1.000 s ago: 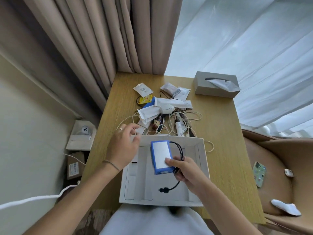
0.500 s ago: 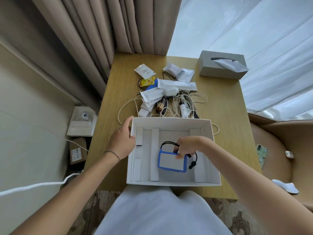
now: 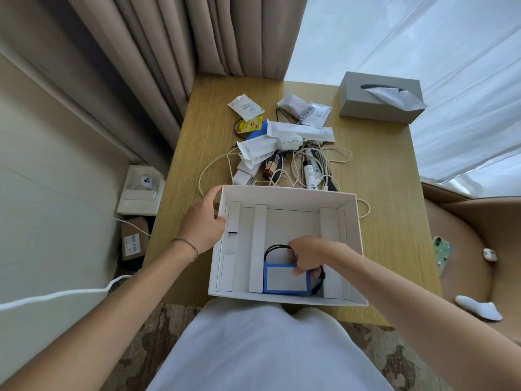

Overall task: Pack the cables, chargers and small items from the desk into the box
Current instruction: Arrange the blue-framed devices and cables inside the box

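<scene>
Lowered since before, blue pack (image 3: 285, 280) lies in box (image 3: 284, 193) under gripping right hand (image 3: 308, 256); left hand (image 3: 204, 221) grips rim.

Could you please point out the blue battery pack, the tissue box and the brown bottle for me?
Blue battery pack (image 3: 284, 279): head view, on its white top face.
Tissue box (image 3: 375, 107): head view, on its grey front wall.
Brown bottle (image 3: 272, 166): head view, on the bottle's body.
</scene>
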`<control>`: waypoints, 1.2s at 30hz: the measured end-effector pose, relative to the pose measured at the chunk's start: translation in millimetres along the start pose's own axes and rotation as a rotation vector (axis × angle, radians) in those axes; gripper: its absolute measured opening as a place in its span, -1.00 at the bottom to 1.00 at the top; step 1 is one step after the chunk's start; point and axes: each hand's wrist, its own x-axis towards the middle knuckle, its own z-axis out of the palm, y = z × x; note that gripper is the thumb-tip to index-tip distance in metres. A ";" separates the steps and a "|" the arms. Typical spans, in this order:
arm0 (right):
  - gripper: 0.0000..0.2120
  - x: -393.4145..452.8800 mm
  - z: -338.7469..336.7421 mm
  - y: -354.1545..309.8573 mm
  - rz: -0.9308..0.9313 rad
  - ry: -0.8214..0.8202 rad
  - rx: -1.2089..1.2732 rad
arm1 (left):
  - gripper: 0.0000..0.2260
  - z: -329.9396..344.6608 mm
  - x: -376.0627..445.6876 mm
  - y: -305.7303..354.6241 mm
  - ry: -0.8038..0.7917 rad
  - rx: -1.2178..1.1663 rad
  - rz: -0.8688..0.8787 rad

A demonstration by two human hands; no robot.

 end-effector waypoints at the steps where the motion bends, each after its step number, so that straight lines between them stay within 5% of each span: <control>1: -0.70 -2.5 3.8 -0.2 -0.007 0.085 -0.064 | -0.39 -0.7 -3.9 5.1 0.049 0.055 0.015; 4: -0.74 -7.1 9.8 -1.0 -0.039 0.298 -0.185 | -0.41 3.9 -19.8 27.4 0.331 0.309 0.384; 6: -0.81 -11.8 5.6 2.0 -0.040 0.342 -0.207 | -0.50 20.2 -27.0 42.5 0.241 0.281 0.574; 9: -0.74 -21.6 -3.0 9.5 -0.037 0.457 -0.335 | -0.61 58.4 -26.2 54.9 -0.168 0.244 0.414; 12: -0.80 -25.1 -5.0 13.4 -0.034 0.457 -0.387 | -0.56 96.3 -14.7 52.0 -0.379 0.398 0.316; 28: -0.81 -7.2 14.3 7.2 0.038 0.478 -0.402 | -0.75 130.6 -17.6 47.5 -0.519 0.582 0.304; 36: -0.91 -21.0 -7.5 5.0 -0.011 0.449 -0.284 | -0.63 113.4 -20.6 58.3 -0.566 0.460 0.294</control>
